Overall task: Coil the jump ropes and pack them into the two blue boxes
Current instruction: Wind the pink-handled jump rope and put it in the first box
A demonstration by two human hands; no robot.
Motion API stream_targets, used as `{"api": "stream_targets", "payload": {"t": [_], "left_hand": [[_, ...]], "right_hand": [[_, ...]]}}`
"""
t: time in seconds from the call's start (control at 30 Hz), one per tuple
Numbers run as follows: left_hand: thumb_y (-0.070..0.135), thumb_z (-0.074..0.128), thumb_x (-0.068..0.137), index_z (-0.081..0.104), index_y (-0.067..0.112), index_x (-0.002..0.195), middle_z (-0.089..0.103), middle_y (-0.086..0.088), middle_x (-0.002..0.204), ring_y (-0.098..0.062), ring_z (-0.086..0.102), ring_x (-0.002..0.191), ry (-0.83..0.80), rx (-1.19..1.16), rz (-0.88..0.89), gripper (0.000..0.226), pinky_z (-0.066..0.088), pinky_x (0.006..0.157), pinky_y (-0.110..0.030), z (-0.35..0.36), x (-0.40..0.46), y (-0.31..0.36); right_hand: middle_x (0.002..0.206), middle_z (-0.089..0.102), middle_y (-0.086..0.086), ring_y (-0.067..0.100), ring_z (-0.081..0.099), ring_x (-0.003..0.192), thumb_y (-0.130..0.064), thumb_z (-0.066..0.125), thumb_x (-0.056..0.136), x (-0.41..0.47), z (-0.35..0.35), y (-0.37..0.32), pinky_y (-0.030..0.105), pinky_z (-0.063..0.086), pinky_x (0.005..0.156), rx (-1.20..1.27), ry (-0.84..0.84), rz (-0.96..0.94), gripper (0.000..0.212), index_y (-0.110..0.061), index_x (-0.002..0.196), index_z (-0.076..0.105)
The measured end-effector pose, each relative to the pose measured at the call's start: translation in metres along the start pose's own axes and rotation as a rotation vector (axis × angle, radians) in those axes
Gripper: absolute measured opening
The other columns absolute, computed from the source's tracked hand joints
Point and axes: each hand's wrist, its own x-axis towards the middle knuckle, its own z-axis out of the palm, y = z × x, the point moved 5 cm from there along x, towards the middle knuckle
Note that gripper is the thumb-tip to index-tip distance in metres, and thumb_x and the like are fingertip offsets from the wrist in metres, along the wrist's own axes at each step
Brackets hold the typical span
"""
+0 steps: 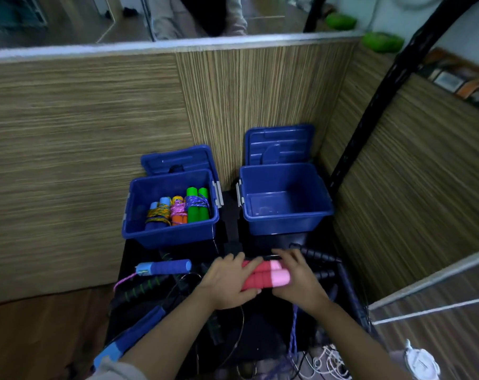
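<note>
Right box [285, 215] lies open and unobstructed; left box [139, 198] holds coiled ropes [178, 208].

We see glossy plastic blue boxes [285, 215], ribbed matt foam red handles [260, 278], and wood-grain laminate wall panels [82, 160].

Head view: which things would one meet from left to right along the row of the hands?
Blue handle → left hand → red and pink handles → right hand → black handles.

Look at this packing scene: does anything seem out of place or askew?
Nothing is spilled or damaged. Only unevenness: the left blue box holds three coiled ropes, while the right blue box sits empty.
</note>
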Motion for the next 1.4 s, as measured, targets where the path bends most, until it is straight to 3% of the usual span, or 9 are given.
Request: {"api": "stream_targets", "payload": {"t": [0.07, 0.2, 0.37, 0.63, 0.77, 0.93, 1.1, 1.23, 1.4], "left_hand": [[0.068, 0.031, 0.085, 0.018, 0.029, 0.150, 0.047, -0.009, 0.121, -0.032, 0.053, 0.103, 0.128, -0.036, -0.099, 0.077, 0.046, 0.081, -0.040, -0.026, -0.005, -0.018], [0.072, 0.031, 0.078, 0.018, 0.035, 0.142, 0.050, -0.007, 0.114, -0.031, 0.057, 0.096, 0.323, -0.113, -0.208, 0.075, 0.050, 0.074, -0.039, -0.071, -0.017, -0.043], [0.074, 0.034, 0.075, 0.027, 0.033, 0.146, 0.056, -0.001, 0.110, -0.027, 0.063, 0.089, 0.463, -0.092, -0.264, 0.082, 0.048, 0.067, -0.033, -0.111, -0.034, -0.053], [0.072, 0.044, 0.072, 0.015, 0.050, 0.136, 0.061, 0.006, 0.117, -0.020, 0.062, 0.101, 0.576, -0.292, -0.302, 0.074, 0.051, 0.084, -0.034, -0.155, -0.055, -0.061], [0.056, 0.063, 0.078, 0.020, 0.052, 0.135, 0.066, 0.012, 0.106, -0.020, 0.066, 0.093, 0.670, -0.534, -0.447, 0.071, 0.049, 0.085, -0.034, -0.173, -0.058, -0.064], [0.038, 0.070, 0.083, 0.037, 0.044, 0.128, 0.065, -0.001, 0.094, -0.011, 0.067, 0.064, 0.883, -1.413, -0.452, 0.056, 0.058, 0.079, -0.050, -0.189, -0.047, -0.073], [0.049, 0.074, 0.072, 0.042, 0.053, 0.120, 0.068, -0.005, 0.097, -0.027, 0.068, 0.081, 0.900, -1.477, -0.453, 0.058, 0.056, 0.083, -0.053, -0.194, -0.041, -0.071], [0.029, 0.072, 0.085, 0.041, 0.039, 0.126, 0.059, -0.013, 0.093, -0.024, 0.063, 0.061, 0.865, -1.720, -0.432, 0.052, 0.055, 0.056, -0.037, -0.189, -0.038, -0.065], [0.026, 0.071, 0.085, 0.046, 0.027, 0.119, 0.057, -0.008, 0.081, -0.017, 0.053, 0.055, 0.888, -1.709, -0.490, 0.042, 0.046, 0.047, -0.028, -0.191, -0.048, -0.078]], "right_hand": [[0.118, 0.046, 0.002, 0.012, 0.054, 0.106, -0.010, 0.078, 0.061, 0.014, -0.026, -0.023, 0.004, 0.036, 0.090, 0.184, 0.045, 0.005, 0.074, -0.023, 0.128, 0.049], [0.129, 0.059, 0.004, 0.019, 0.059, 0.115, -0.014, 0.072, 0.079, 0.035, -0.051, -0.068, 0.035, 0.051, 0.093, 0.776, -0.005, 0.080, 0.054, -0.024, 0.129, 0.055], [0.122, 0.061, 0.004, 0.004, 0.063, 0.093, -0.003, 0.058, 0.088, 0.047, -0.064, -0.120, 0.020, 0.052, 0.073, 0.917, 0.009, -0.017, 0.045, -0.013, 0.132, 0.052], [0.099, 0.063, 0.006, 0.007, 0.062, 0.078, -0.013, 0.056, 0.091, 0.049, -0.070, -0.161, 0.019, 0.052, 0.065, 1.107, 0.146, -0.081, 0.036, -0.015, 0.127, 0.053], [0.075, 0.061, -0.002, 0.006, 0.054, 0.060, -0.021, 0.044, 0.098, 0.050, -0.065, -0.176, 0.019, 0.044, 0.053, 0.897, 0.174, -0.179, 0.024, -0.012, 0.109, 0.063], [0.072, 0.057, 0.003, 0.008, 0.049, 0.052, -0.010, 0.045, 0.098, 0.048, -0.037, -0.184, 0.024, 0.047, 0.054, 0.653, 0.082, -0.202, 0.026, -0.009, 0.119, 0.061], [0.064, 0.063, 0.008, 0.017, 0.056, 0.051, -0.014, 0.052, 0.095, 0.046, -0.033, -0.190, 0.030, 0.051, 0.055, 0.655, 0.098, -0.152, 0.018, -0.008, 0.088, 0.068], [0.062, 0.064, 0.009, 0.020, 0.058, 0.051, -0.024, 0.052, 0.096, 0.048, -0.030, -0.191, 0.029, 0.051, 0.053, 0.632, -0.041, -0.112, 0.031, -0.002, 0.081, 0.068], [0.051, 0.040, 0.000, 0.013, 0.035, 0.039, -0.026, 0.050, 0.097, 0.037, -0.030, -0.182, 0.025, 0.030, 0.044, 0.544, -0.208, -0.169, 0.031, -0.002, 0.085, 0.067]]}}
